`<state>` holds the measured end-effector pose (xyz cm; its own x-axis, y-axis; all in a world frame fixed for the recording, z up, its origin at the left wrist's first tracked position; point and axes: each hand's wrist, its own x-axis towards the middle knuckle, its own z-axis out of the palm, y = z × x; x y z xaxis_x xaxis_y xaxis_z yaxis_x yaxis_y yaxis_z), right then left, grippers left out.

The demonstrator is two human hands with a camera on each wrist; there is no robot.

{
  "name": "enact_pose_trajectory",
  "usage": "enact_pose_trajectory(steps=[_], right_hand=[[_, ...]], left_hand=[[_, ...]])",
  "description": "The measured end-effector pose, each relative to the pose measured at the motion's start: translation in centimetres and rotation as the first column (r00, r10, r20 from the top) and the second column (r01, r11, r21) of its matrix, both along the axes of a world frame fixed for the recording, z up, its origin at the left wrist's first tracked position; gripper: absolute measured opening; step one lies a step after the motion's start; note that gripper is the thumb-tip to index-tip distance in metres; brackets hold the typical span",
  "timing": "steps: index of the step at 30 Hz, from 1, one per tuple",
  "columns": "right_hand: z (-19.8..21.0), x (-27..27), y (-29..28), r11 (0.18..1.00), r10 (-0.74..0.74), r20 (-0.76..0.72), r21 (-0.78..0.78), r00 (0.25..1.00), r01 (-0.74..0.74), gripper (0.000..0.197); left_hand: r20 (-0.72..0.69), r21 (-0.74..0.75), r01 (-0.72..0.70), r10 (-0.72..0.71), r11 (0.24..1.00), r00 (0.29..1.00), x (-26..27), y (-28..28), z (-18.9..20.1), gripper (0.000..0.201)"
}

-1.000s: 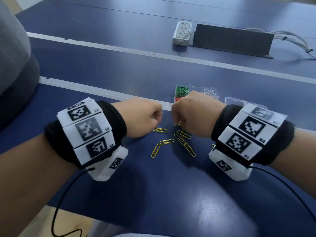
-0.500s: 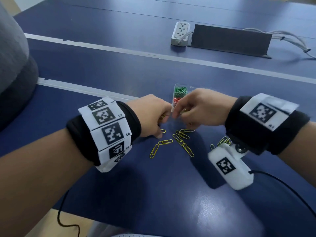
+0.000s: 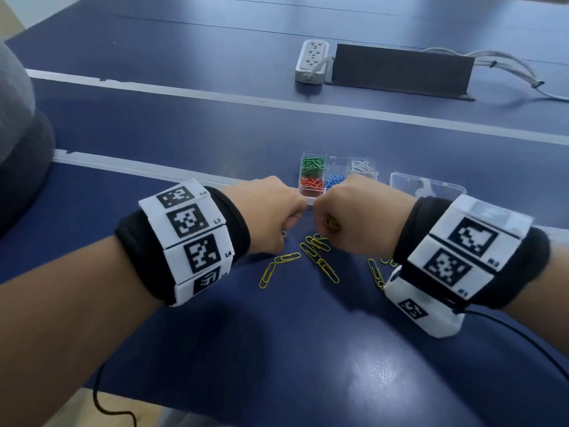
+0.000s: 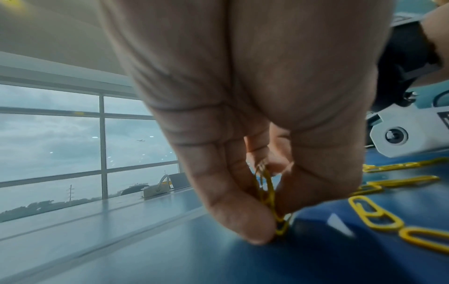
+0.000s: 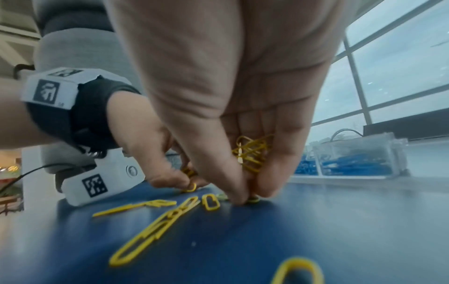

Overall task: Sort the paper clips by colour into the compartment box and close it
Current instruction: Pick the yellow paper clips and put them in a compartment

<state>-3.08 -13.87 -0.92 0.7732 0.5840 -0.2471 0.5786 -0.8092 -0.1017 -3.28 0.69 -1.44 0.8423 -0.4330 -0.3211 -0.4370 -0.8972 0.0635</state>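
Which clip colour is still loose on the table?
Yellow paper clips: they alone lie on the blue table, with some held in both hands. Green, red, blue and white sit in the compartment box.

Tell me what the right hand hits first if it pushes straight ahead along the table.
Probably the compartment box: the right hand points at its near edge, close beyond the knuckles. Depth is unclear.

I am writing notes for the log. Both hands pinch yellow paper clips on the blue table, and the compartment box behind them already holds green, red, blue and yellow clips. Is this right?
Not quite. The compartment box holds green, red, blue and white clips, no yellow, as the head view shows. The rest stands: the left hand and the right hand pinch yellow paper clips on the blue table.
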Motion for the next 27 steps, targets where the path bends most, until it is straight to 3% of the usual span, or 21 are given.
enact_pose_trajectory(steps=[5,12,16,21,27], right_hand=[[0.0,-0.5,0.4,0.998,0.021,0.003,-0.058,1.000,-0.021,0.022],[0.3,0.4,-0.3,0.998,-0.053,-0.079,0.016,0.995,0.054,0.022],[1.8,1.8,-1.4,0.971,-0.211,-0.131,0.084,0.969,0.223,0.018],[3.7,5.6,-3.2,0.844,-0.459,-0.269,0.166,0.846,0.511,0.014],[4.2,8.0,-2.1,0.783,-0.546,-0.234,0.197,0.804,0.590,0.018]], left_hand=[[-0.042,-0.102,-0.022,0.017,0.995,0.999,0.5,0.2,0.0,0.015],[-0.034,-0.300,-0.136,0.132,0.944,0.991,3.5,-0.7,1.7,0.027],[0.011,-0.431,-0.195,0.221,0.881,0.975,6.0,-2.4,2.6,0.024],[0.051,-0.435,-0.201,0.247,0.878,0.968,8.3,-4.8,2.6,0.025],[-0.007,-0.462,-0.256,0.285,0.849,0.958,8.8,-5.2,2.2,0.037]])
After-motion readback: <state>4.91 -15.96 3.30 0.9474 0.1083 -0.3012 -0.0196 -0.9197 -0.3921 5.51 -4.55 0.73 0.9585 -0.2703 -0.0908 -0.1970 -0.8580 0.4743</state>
